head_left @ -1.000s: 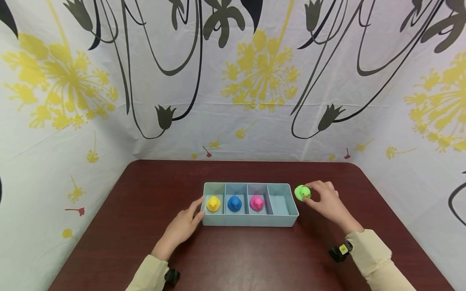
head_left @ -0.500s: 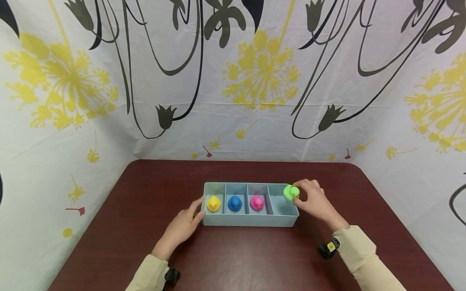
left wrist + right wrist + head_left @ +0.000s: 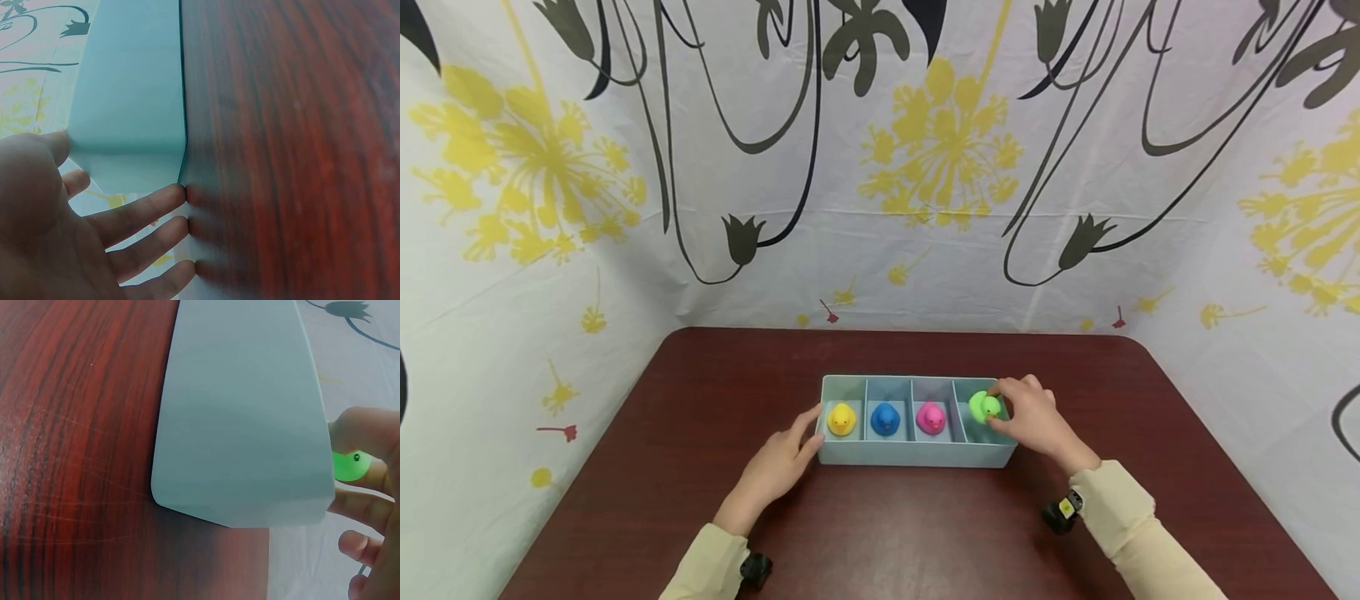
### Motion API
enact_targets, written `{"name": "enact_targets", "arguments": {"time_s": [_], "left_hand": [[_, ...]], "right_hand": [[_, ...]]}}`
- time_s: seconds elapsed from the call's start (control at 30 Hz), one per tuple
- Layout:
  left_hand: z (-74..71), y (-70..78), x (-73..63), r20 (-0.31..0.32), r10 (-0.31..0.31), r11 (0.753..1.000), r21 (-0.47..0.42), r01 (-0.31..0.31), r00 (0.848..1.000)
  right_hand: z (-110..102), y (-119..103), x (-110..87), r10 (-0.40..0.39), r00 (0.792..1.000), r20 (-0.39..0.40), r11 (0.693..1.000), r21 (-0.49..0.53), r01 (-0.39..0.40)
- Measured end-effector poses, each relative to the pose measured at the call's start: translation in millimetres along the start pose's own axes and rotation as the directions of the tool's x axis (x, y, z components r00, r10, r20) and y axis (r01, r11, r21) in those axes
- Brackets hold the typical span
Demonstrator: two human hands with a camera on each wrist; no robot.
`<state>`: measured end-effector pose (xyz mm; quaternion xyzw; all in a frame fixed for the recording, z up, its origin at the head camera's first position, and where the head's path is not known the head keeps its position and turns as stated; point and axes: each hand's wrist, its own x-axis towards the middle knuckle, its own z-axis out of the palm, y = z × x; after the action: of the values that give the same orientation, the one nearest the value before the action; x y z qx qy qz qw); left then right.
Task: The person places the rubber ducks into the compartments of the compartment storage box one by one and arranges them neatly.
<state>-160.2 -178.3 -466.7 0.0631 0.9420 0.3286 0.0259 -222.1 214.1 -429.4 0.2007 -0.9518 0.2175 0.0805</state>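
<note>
A pale blue-green box (image 3: pixel 917 454) with compartments in a row lies on the table. From left to right it holds a yellow toy duck (image 3: pixel 841 419), a blue toy duck (image 3: pixel 885 419) and a pink toy duck (image 3: pixel 931 418). In the rightmost compartment my right hand (image 3: pixel 1033 421) pinches a green toy duck (image 3: pixel 984 407) between thumb and fingers; the right wrist view shows only part of this duck (image 3: pixel 352 466) above the rim. My left hand (image 3: pixel 775 467) touches the box's left end, its fingers extended. In the left wrist view the thumb meets the box's upper edge.
The dark red wooden table (image 3: pixel 917 533) surrounds the box on all sides. Behind and beside it hangs a white cloth (image 3: pixel 820 192) printed with grey and yellow flowers. Each wrist wears a small black camera (image 3: pixel 1060 515).
My right hand has moved left with the green duck, from beside the box's right end, over the rim and into the rightmost compartment. The left hand has stayed at the left end.
</note>
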Motion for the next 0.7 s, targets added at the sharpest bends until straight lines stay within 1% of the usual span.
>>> {"name": "enact_targets", "arguments": {"time_s": [0.33,0.53,0.7], "left_hand": [[-0.5,0.5,-0.5,-0.007,0.0,1.0,-0.004,0.0,1.0],[-0.4,0.6,-0.3,-0.008,0.0,1.0,-0.004,0.0,1.0],[-0.6,1.0,-0.7,-0.01,-0.001,1.0,-0.006,0.001,1.0]], "right_hand": [[9,-8,6.1,-0.008,0.999,0.045,0.994,-0.109,0.013],[13,-13,9.7,0.017,0.996,0.093,0.986,-0.167,-0.001],[14,-14,11.4,0.035,0.994,0.107,0.981,-0.191,-0.014]]}}
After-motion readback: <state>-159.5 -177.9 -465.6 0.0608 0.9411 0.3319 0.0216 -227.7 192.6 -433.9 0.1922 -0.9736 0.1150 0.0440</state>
